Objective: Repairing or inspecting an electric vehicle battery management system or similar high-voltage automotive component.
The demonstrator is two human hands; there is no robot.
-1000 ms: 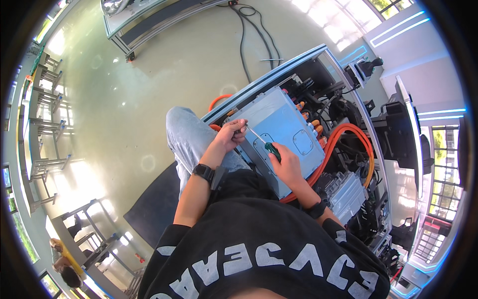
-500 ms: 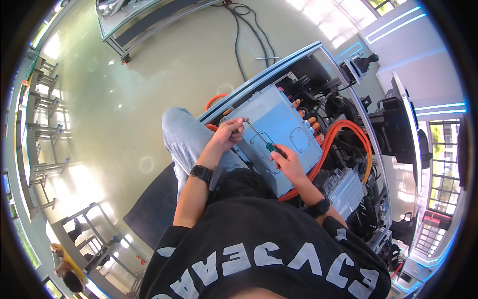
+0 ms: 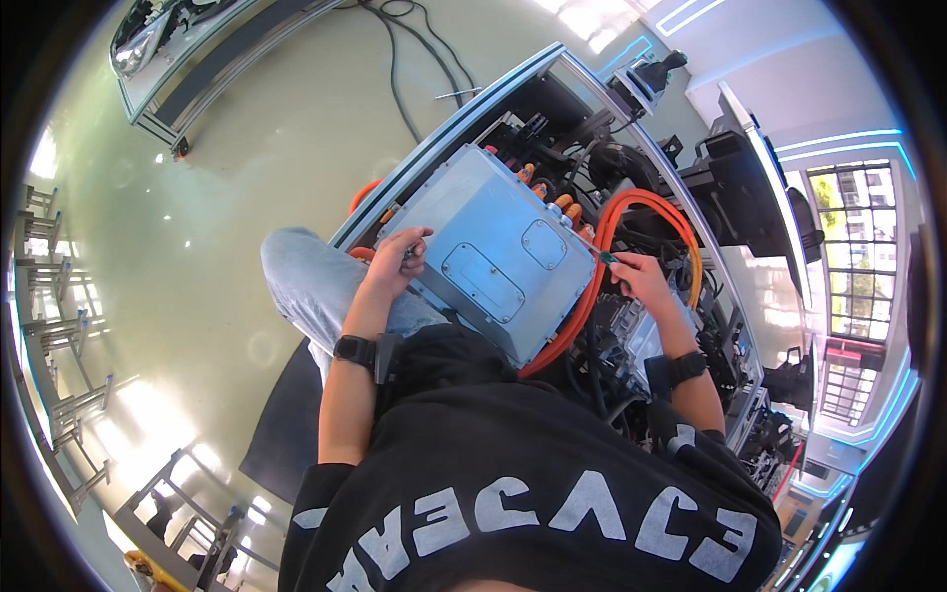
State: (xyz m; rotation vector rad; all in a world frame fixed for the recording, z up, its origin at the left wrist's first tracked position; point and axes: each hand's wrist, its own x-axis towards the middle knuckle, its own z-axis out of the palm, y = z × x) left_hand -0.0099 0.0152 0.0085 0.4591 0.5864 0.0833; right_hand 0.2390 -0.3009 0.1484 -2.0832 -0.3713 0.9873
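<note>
A large blue metal box [image 3: 473, 212] with two bolted cover plates lies in front of me. Over its left edge is my left hand [image 3: 397, 262], fingers curled together; a small dark thing seems to be between them, too small to name. Off the box's right side, above the orange cables [image 3: 589, 301], my right hand [image 3: 643, 280] is closed round a screwdriver [image 3: 606, 258]. Some of its green handle shows by the fingertips; the rest is hidden by the hand or too small to make out.
An aluminium frame [image 3: 454, 123] surrounds the box. Orange connectors [image 3: 554, 202] line the box's far right side, and a silver finned unit [image 3: 641, 340] sits by my right forearm. Black cables [image 3: 400, 79] run over the floor. A wheeled bench [image 3: 202, 94] stands far left.
My right hand has drawn the screwdriver away to the right, off the box. Earlier its tip met my left fingertips. My left hand stays at the box's left edge; the whole view has shifted.
</note>
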